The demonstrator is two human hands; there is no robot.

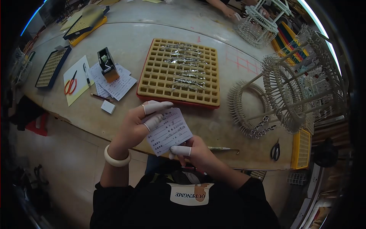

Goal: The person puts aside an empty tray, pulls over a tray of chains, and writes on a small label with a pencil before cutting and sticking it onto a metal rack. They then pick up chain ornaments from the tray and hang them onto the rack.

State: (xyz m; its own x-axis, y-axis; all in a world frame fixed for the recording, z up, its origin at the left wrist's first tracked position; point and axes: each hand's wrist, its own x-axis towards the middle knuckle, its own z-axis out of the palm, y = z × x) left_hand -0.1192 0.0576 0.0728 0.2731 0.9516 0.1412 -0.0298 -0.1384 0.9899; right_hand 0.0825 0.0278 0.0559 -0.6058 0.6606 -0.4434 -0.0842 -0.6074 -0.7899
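A white paper slip (169, 131) with printed lines and handwriting is held tilted over the table's near edge. My left hand (143, 120), in white finger cots and with a pale bangle at the wrist, grips its upper left side between thumb and fingers. The lower right corner is pinched by my right hand (192, 150), whose thumb wears a white cot. Just beyond the slip lies a yellow slotted tray (150, 72) on a red base, with several silver bracelets (188, 70) laid across its slots.
Left of the tray are papers (124, 87), a stamp (108, 65), red-handled scissors (70, 84), a pen (87, 76) and an eraser (108, 107). Rightward stand pronged racks (249, 103), black snips (275, 150) and a hooked tool (225, 149). Another person's hand (230, 13) shows at the far side.
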